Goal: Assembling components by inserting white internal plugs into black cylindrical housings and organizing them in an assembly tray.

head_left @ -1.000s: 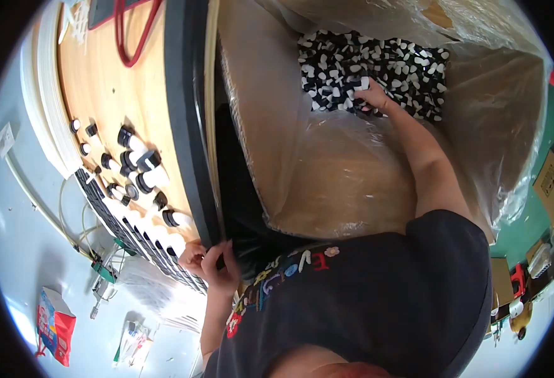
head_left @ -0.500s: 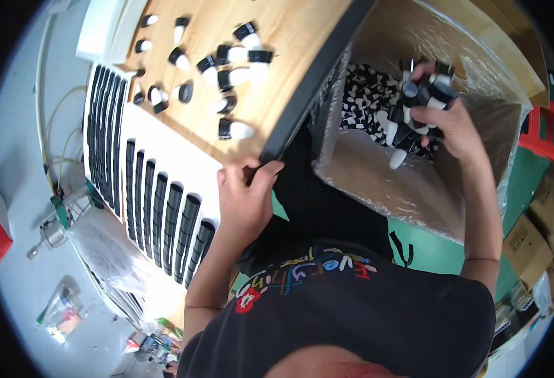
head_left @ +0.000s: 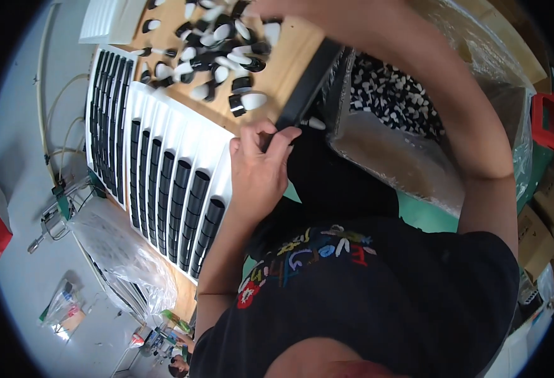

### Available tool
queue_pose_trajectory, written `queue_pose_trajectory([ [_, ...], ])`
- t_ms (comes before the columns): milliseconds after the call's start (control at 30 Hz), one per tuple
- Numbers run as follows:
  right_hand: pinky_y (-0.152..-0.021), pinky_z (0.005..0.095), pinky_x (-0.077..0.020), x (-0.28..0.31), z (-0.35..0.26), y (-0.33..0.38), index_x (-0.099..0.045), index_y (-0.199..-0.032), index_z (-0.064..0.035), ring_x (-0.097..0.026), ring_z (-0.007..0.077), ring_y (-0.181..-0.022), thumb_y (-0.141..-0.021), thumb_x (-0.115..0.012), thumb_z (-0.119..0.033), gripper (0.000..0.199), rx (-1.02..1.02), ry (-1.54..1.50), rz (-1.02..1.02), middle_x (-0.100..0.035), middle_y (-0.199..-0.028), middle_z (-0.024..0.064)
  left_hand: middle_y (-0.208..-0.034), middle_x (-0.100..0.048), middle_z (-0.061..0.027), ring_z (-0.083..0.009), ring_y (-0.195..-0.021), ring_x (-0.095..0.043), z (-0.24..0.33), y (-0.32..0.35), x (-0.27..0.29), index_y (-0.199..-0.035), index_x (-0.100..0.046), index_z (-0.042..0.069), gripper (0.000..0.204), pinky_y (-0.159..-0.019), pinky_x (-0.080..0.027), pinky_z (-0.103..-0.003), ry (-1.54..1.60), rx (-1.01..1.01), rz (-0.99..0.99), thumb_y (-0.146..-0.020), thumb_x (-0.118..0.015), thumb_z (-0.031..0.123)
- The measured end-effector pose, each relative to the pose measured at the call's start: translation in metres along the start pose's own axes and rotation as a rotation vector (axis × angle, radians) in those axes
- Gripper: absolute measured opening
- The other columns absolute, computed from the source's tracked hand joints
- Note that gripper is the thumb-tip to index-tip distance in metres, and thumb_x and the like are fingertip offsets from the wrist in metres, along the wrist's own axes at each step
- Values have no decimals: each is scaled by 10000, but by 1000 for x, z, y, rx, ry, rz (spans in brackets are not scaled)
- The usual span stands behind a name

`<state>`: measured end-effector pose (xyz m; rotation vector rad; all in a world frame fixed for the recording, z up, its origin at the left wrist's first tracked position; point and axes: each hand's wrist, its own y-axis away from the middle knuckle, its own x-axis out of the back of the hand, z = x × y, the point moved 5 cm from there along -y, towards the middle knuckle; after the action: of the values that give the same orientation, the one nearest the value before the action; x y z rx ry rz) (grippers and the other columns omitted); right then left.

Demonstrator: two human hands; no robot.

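Note:
My left hand (head_left: 259, 165) is closed on the dark table edge (head_left: 293, 113) beside the corner of a white ribbed tray (head_left: 223, 151). Rows of black cylindrical pieces (head_left: 182, 183) lie in that tray's grooves. At the top, my right hand (head_left: 283, 7) is over the wooden tabletop (head_left: 293, 53), smeared by motion and partly cut off, its fingers hidden. Just left of it spreads a loose heap of black caps with white rounded ends (head_left: 211, 53). One similar piece (head_left: 315, 123) shows between the table edge and the box.
On the right stands a plastic-lined carton (head_left: 390, 160) holding many black and white pieces (head_left: 387, 94); my right forearm crosses over it. A second filled tray (head_left: 108, 120) lies at the left. A red plastic stool (head_left: 551, 123) and cardboard boxes (head_left: 534, 236) are at far right.
My right hand has moved from inside the carton, where it held a bunch of caps, up and left over the tabletop. Many more caps now lie there. My left hand stays at the edge.

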<state>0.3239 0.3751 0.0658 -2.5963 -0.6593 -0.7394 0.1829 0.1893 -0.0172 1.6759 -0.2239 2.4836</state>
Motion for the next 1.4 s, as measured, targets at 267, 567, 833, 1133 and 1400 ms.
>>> queue_pose_trajectory([
  [267, -685, 316, -537, -28, 325, 193, -616, -1205, -73, -656, 175, -798, -859, -743, -424, 509, -798, 69, -257, -680, -912, 106, -1032, -456, -92, -235, -897, -501, 2, -5, -7, -1005, -691, 119, 306, -748, -401, -314, 65, 13, 44, -752, -765, -36],
  [567, -1146, 580, -258, -180, 555, 337, 49, -1572, -262, -67, 526, -1456, -507, -849, -708, 1463, -1235, 251, -268, 13, -1583, 324, -997, -421, -89, -241, -955, -442, 1, 4, -10, -980, -669, 114, 329, -820, -371, -330, -73, 22, 1, -714, -779, -46],
  [833, -1080, 620, -363, -282, 478, 199, -186, -1534, -418, -162, 512, -1440, -620, -844, -585, 1139, -1325, 309, -628, -14, -1620, 206, -993, -367, -89, -244, -903, -466, 1, 6, -8, -904, -588, 119, 355, -780, -352, -364, -29, 67, -58, -675, -712, -122],
  [1133, -880, 501, -559, -293, 523, 259, -299, -1453, -468, -470, 487, -1244, -682, -863, -358, 962, -1069, 405, -393, -18, -1624, 129, -996, -343, -82, -245, -888, -448, 0, 6, -9, -891, -610, 118, 366, -786, -346, -372, -37, 56, -47, -643, -716, -129],
  [1400, -837, 443, -561, -280, 517, 279, -556, -1300, -335, -623, 427, -1046, -690, -731, -59, 692, -783, 422, -380, -264, -1521, 204, -999, -362, -86, -256, -811, -471, -2, 3, -10, -894, -610, 166, 376, -693, -327, -358, -41, 43, -39, -659, -703, -113],
])
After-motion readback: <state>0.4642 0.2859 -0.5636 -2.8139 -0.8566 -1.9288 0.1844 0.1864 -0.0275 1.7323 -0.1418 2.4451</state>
